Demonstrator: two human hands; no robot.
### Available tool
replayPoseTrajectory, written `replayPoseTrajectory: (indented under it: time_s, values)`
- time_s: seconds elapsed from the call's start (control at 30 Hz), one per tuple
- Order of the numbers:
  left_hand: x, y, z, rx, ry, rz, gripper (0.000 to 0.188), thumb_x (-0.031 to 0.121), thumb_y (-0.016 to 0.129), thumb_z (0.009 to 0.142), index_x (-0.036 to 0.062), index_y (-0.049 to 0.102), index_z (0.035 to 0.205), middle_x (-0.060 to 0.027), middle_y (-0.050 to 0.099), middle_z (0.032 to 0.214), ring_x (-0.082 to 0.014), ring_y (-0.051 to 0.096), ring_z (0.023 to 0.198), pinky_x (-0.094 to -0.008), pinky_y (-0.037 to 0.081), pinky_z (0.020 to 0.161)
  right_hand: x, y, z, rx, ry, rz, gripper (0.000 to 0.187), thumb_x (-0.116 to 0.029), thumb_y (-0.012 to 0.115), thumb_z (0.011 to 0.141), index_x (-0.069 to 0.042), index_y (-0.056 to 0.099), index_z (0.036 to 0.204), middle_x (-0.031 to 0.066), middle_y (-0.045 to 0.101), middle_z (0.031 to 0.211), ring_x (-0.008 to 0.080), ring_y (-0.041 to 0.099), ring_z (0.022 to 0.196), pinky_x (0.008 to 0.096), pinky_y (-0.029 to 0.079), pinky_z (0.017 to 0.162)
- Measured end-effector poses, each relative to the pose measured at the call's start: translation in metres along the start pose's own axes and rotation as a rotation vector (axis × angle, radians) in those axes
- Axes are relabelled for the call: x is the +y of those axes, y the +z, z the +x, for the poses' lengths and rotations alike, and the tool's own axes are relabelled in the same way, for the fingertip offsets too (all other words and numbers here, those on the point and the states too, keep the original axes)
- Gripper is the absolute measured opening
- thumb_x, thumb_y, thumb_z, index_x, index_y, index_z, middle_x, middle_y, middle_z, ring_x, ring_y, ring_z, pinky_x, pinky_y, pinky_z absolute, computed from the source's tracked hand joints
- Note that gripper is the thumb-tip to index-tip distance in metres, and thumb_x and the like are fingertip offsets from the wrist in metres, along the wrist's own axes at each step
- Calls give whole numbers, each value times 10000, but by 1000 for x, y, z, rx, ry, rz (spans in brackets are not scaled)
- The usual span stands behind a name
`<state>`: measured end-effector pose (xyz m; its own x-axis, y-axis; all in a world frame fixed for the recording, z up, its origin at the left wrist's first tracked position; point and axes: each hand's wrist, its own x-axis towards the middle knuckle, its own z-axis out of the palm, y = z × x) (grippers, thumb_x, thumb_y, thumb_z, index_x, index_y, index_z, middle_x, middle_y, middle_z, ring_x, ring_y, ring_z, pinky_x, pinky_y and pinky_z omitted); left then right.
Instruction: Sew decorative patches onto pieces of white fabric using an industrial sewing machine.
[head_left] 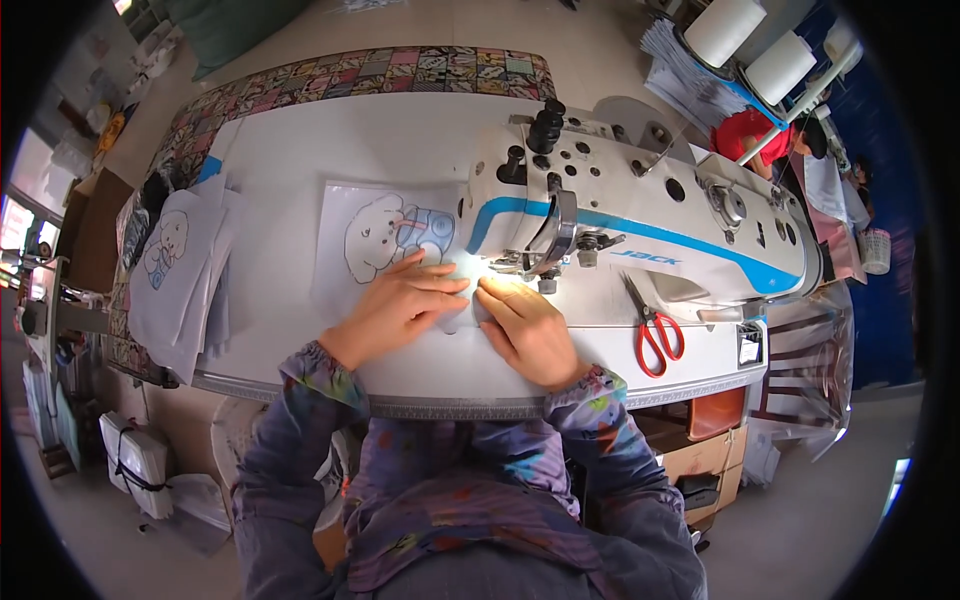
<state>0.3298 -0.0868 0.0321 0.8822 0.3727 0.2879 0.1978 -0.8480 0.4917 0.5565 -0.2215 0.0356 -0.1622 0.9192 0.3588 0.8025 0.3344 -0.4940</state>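
Observation:
A white fabric panel (337, 222) printed with a cartoon puppy in blue lies flat on the sewing table, its right part under the head of a white and blue sewing machine (640, 225). My left hand (405, 302) rests flat on the panel's near part, fingers stretched toward the lit needle area. Close beside it, my right hand (528, 325) lies with its fingers out at the needle area, the tips near the presser foot. The foot and needle are partly lost in the lamp's glare. Neither hand grips anything that I can make out.
A stack of similar printed panels (175, 270) hangs over the table's left end. Red-handled scissors (655, 335) lie right of my right hand. Thread cones (725, 30) stand at the back right, near a person in red (750, 135). Patchwork cloth (400, 75) lines the far edge.

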Motion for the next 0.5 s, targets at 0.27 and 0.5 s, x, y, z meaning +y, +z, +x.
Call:
replayPoseTrajectory:
  time_s: [0.27, 0.5]
  values:
    - [-24, -4, 12, -46, -13, 5, 412, 14, 609, 924, 214, 756, 1254, 8, 664, 1426, -211, 531, 1421, -506, 291, 1265, -4, 3, 3, 1, -18, -15, 468, -98, 693, 908, 29, 615, 1352, 232, 640, 1355, 445, 616, 1233, 497, 487, 1077]
    - [-9, 7, 3, -60, -47, 185, 553, -29, 585, 884, 182, 668, 1388, -5, 582, 1521, -264, 479, 1461, -536, 307, 1246, -4, 2, 3, -11, -14, -24, 470, -84, 684, 906, 35, 610, 1354, 237, 632, 1364, 449, 604, 1248, 502, 480, 1085]
